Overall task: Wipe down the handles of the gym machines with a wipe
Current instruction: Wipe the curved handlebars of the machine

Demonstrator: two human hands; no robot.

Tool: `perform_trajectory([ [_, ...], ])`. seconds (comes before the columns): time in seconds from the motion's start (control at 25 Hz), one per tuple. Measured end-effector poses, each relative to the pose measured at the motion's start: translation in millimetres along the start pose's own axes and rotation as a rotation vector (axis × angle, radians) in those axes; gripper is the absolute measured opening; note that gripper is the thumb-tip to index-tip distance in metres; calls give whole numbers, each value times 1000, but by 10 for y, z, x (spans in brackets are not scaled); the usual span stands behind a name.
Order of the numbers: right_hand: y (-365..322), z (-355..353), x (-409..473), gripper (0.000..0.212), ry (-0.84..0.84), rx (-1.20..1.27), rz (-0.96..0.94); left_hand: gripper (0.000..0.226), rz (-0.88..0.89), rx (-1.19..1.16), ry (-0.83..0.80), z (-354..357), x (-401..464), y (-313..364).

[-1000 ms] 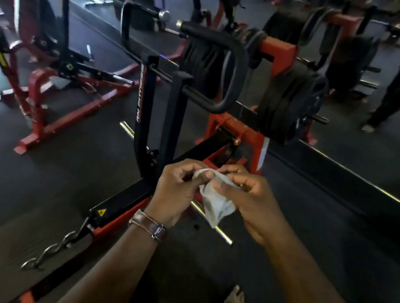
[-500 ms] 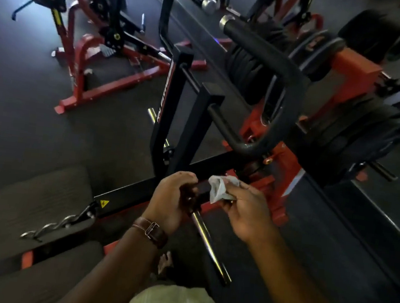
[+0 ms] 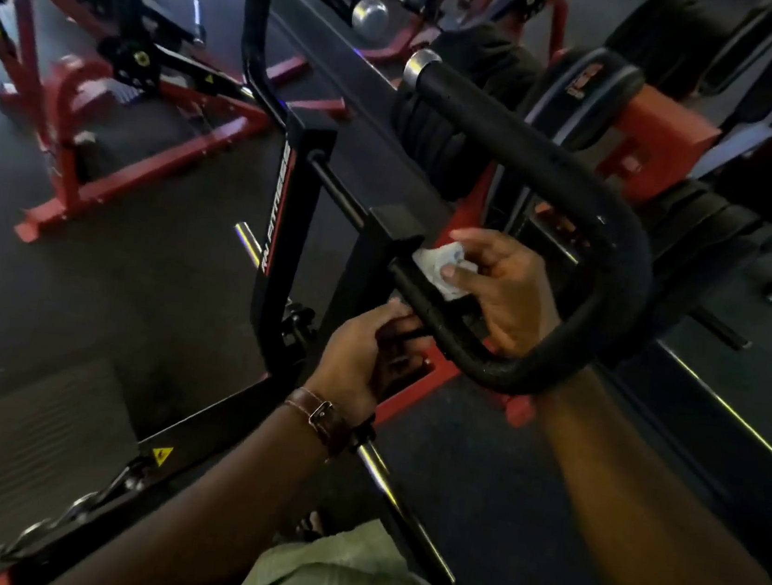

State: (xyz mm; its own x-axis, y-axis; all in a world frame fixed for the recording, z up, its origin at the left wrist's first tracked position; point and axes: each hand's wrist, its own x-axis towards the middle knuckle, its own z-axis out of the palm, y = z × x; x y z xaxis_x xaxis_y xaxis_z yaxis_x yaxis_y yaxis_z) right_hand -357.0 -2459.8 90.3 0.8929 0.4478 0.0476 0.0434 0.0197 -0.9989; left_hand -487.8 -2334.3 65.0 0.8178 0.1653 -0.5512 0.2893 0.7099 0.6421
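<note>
The black padded handle (image 3: pixel 555 167) is seen as a large U-shaped loop filling the centre and right of the frame, its long upper arm running from the capped end at upper centre down to the bend at right, its lower arm returning leftward to the post. On that lower arm, at centre frame, the white wipe (image 3: pixel 440 270) is pressed by the right hand (image 3: pixel 505 292), thumb and fingers pinching it. Just below and left, the same arm is gripped by the left hand (image 3: pixel 366 358), fingers curled. No containers are seen.
</note>
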Motion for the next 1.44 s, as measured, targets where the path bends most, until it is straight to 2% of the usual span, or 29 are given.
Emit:
perform_trajectory([
  [0.12,113,92,2,22,-169,-250,-61,36,-6,-11,-60,81,80,9],
  [0.2,107,-54,9,16,-243,-213,7,37,24,13,-78,104,68,-7],
  [0.32,31,-337,79,20,-493,-176,29,36,46,15,-52,146,47,-50],
  [0.36,18,-326,129,21,-509,-222,-26,37,53,4,-33,165,52,-69],
  [0.52,11,124,306,18,-330,-439,-375,36,95,-94,24,250,66,-172],
  [0.56,-20,143,322,17,-338,-467,-424,35,98,-113,35,251,83,-194],
  [0.6,-58,80,326,17,-413,-486,-436,36,99,-124,52,245,95,-210],
  [0.72,-234,-333,248,20,-841,-522,-436,36,75,-183,97,269,88,-220],
  [0.76,-260,-407,227,21,-913,-523,-436,34,74,-215,105,305,59,-213],
  [0.84,-256,-301,240,19,-815,-551,-459,34,110,-246,100,359,24,-230],
  [0.96,-140,141,298,15,-517,-674,-628,31,150,-271,139,411,25,-266],
  [1.0,-108,195,307,12,-489,-721,-679,30,152,-269,149,426,14,-260],
  [1.08,-142,62,298,13,-604,-751,-692,28,173,-214,160,431,-1,-253],
  [1.16,-161,-228,200,20,-761,-633,-648,22,224,-123,162,415,-38,-264],
  [1.2,-148,-337,122,21,-755,-563,-611,20,261,-68,169,394,-53,-270],
  [1.28,-21,-351,17,10,-585,-451,-459,14,373,71,211,350,-84,-287],
  [1.36,127,-140,93,12,-340,-401,-309,8,477,184,303,317,-107,-301],
  [1.44,202,80,217,20,-221,-361,-157,13,552,270,408,274,-119,-331],
])
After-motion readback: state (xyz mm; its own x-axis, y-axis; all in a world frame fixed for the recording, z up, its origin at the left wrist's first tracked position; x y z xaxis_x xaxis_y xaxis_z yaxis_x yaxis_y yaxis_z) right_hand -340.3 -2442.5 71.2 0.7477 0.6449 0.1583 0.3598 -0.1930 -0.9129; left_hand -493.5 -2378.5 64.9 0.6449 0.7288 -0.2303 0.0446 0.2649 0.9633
